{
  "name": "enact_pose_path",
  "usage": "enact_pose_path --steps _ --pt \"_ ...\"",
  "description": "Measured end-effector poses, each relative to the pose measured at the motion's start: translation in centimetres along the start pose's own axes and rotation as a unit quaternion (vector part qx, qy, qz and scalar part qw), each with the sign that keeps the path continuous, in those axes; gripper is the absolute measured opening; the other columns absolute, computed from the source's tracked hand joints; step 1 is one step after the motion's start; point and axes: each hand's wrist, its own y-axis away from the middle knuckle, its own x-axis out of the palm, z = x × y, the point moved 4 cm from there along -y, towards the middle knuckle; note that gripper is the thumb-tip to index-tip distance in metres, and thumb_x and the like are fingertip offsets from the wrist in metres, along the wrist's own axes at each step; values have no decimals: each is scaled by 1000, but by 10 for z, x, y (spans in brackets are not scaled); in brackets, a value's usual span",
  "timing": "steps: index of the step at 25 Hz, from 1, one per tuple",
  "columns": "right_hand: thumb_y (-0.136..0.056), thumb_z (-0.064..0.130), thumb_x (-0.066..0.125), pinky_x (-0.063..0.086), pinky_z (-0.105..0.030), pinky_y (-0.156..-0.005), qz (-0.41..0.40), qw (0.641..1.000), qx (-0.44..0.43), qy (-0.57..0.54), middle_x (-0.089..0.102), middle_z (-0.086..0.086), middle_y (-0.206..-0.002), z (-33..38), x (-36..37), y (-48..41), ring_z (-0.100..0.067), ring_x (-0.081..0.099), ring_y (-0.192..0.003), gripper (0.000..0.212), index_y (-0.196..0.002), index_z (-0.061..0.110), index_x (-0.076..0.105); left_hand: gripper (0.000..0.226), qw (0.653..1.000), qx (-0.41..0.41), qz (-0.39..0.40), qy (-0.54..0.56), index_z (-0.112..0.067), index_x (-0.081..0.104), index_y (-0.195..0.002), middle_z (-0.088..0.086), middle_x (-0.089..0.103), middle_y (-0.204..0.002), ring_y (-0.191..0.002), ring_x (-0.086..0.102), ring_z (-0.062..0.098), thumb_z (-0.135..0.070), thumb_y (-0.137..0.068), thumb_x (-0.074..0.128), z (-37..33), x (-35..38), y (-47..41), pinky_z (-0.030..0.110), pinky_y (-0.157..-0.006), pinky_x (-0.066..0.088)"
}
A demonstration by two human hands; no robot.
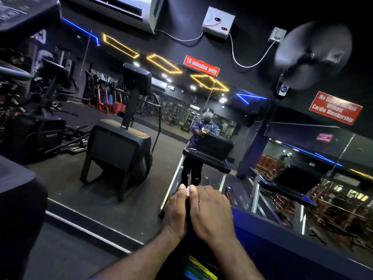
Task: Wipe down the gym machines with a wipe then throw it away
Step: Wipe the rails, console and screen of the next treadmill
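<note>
Head view: left hand [176, 212] and right hand [211, 211] side by side, touching, backs up, thumbs pinching a white wipe [187, 191] between them at the top edge of the treadmill console [262, 235]. Ahead: mirror wall [171, 118], blurred wall fan [312, 55], red sign [201, 65] reading "15 minutes only".

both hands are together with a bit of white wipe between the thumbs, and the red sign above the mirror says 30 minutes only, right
Not quite: the head view shows the red sign reads 15 minutes only, not 30. The rest holds: the left hand and right hand are together, with a bit of white wipe between the thumbs.
</note>
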Motion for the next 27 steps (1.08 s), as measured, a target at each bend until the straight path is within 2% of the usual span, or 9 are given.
enact_pose_path --steps 3,7,9,11,13,16,21,24,27 --pt "-108 58 16 42 -34 -94 7 990 33 -137 66 11 -94 -10 -5 -4 -5 58 -92 61 -96 29 68 74 1000 -9 9 11 -21 83 -100 3 81 -96 -99 76 21 -66 -102 24 1 0 -1 48 -98 54" --pt "-110 50 30 44 -37 -87 0 1000 16 -10 63 10 -97 -9 -3 -8 -13 58 -91 37 -110 33 64 67 999 -13 -37 27 -17 81 -93 -1 81 -93 -97 74 12 -60 -106 32 -4 -1 3 36 -95 53" --pt "-109 48 27 41 -37 -82 -14 998 -5 61 59 8 -98 -4 1 -6 -17 57 -89 37 -110 31 59 67 999 -23 -42 21 -18 78 -84 2 79 -87 -89 73 17 -61 -107 31 0 -2 1 41 -90 56" --pt "-107 47 23 44 -41 -86 -29 994 -19 106 62 3 -99 1 5 -4 -22 59 -90 42 -108 28 60 74 999 -30 -40 6 -19 72 -77 7 75 -80 -81 70 26 -75 -99 28 6 -2 -1 56 -87 56" --pt "-107 47 21 44 -44 -92 -40 990 -31 130 61 0 -101 3 10 -1 -25 58 -93 42 -107 27 58 79 999 -26 -39 5 -13 68 -77 12 72 -78 -77 67 30 -79 -96 28 11 -3 -1 62 -85 55" --pt "-107 51 16 37 -43 -103 -24 991 -10 132 54 3 -108 -17 13 12 -22 54 -104 42 -118 27 49 77 999 -22 -43 -10 -19 73 -80 9 74 -77 -77 69 29 -79 -94 27 7 -3 3 59 -86 56" --pt "-107 57 18 29 -46 -106 -47 975 123 180 58 5 -116 -103 -5 47 -20 56 -115 45 -121 29 50 75 997 -50 -26 -49 -31 78 -85 2 79 -84 -88 73 23 -79 -94 22 8 -2 0 53 -92 56" --pt "-108 55 18 29 -47 -107 -57 977 120 167 57 3 -113 -77 2 37 -23 56 -112 47 -118 26 53 78 996 -47 -29 -68 -30 77 -84 -1 79 -83 -87 73 21 -83 -92 21 7 -3 2 50 -91 57" --pt "-105 47 26 26 -49 -112 -65 987 52 134 52 -1 -117 -14 20 12 -25 51 -115 39 -123 22 51 75 996 -32 -27 -77 -27 68 -61 -6 69 -63 -65 62 15 -73 -98 22 -1 -3 4 45 -81 54"
